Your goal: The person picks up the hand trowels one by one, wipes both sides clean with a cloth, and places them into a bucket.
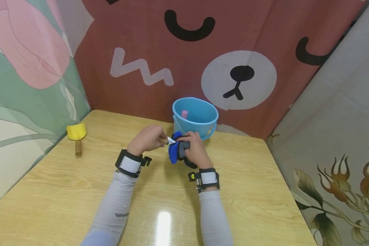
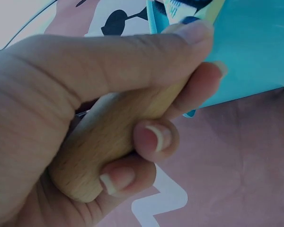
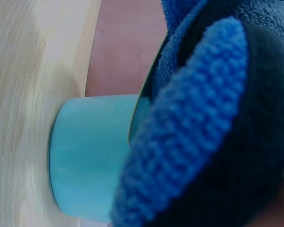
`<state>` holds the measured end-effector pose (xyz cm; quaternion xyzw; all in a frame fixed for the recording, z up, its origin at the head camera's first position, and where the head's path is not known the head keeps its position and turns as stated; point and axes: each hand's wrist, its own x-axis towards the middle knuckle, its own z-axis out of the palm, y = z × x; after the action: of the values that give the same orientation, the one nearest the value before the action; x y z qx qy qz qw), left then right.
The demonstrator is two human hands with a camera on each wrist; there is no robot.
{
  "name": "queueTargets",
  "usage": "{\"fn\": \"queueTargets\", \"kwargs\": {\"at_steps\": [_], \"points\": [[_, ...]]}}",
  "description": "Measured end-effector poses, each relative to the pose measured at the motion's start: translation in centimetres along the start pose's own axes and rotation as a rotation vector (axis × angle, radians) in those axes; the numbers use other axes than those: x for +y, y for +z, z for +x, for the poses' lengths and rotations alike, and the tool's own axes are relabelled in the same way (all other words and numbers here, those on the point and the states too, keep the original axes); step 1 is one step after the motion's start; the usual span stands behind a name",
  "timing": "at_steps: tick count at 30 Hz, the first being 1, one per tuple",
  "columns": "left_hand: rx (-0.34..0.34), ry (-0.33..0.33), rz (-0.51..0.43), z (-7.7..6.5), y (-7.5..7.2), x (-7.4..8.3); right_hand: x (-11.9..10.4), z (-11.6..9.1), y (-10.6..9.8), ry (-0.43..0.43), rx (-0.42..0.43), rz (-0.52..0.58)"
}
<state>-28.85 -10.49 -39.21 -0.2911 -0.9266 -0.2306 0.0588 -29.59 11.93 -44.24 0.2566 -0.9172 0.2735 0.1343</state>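
Note:
My left hand (image 1: pixel 149 139) grips the wooden handle (image 2: pixel 109 135) of a small tool, thumb along the top and fingers curled underneath. A white label with blue marks shows past the thumb in the left wrist view. My right hand (image 1: pixel 197 149) holds a blue, black and grey fluffy cloth (image 1: pixel 174 153) bunched around the tool's far end. In the right wrist view the cloth (image 3: pixel 194 118) fills the near side, and a thin yellowish edge (image 3: pixel 134 113) of the tool sticks out beside it. The rest of the tool's head is hidden by the cloth.
Just behind the hands, a light blue bucket (image 1: pixel 200 127) stands on the wooden table (image 1: pixel 89 191) with a pink object (image 1: pixel 184 114) inside. A yellow toy shovel (image 1: pixel 77 131) with a wooden handle lies at the left edge. Patterned curtains (image 1: pixel 141 99) border the table's back and sides.

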Motion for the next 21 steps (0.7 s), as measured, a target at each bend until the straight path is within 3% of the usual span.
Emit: {"fn": "queueTargets", "kwargs": {"at_steps": [21], "points": [[0.02, -0.03, 0.004, -0.6, -0.8, -1.1, 1.7, -0.6, -0.4, 0.09, -0.025, 0.016]]}}
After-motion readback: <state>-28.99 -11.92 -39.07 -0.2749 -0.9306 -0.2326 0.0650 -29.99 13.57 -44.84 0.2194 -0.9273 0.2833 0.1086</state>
